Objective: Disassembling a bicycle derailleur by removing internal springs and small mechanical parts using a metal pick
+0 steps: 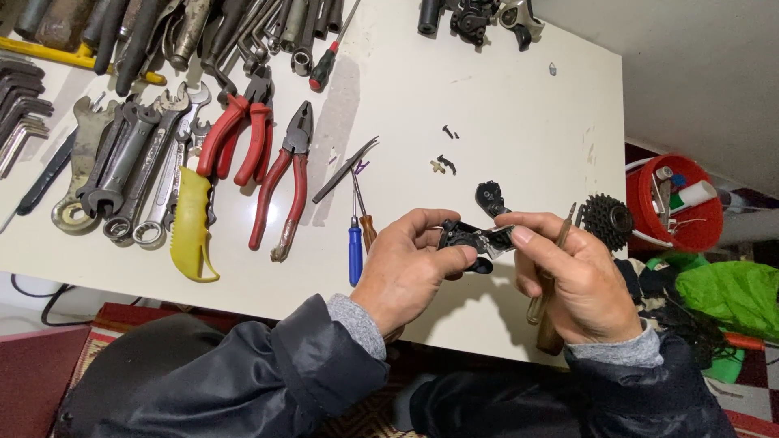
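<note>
Derailleur part [473, 239]: small black and silver mechanism, held above the near edge of the white table [487, 97], between my two hands.
Left hand [410, 268]: closed on the part's left end, thumb on top, fingers under.
Right hand [572, 280]: fingertips pinch the right end; a slim screwdriver [548, 280] is tucked in my palm.
Handling: I judge it light, rigid metal and plastic, likely greasy, with pivoting pieces that may swing.
Hold: I'd grip the solid body, not the loose arm.
Nearby: black cog cluster [607, 219], red pliers [280, 182].
</note>
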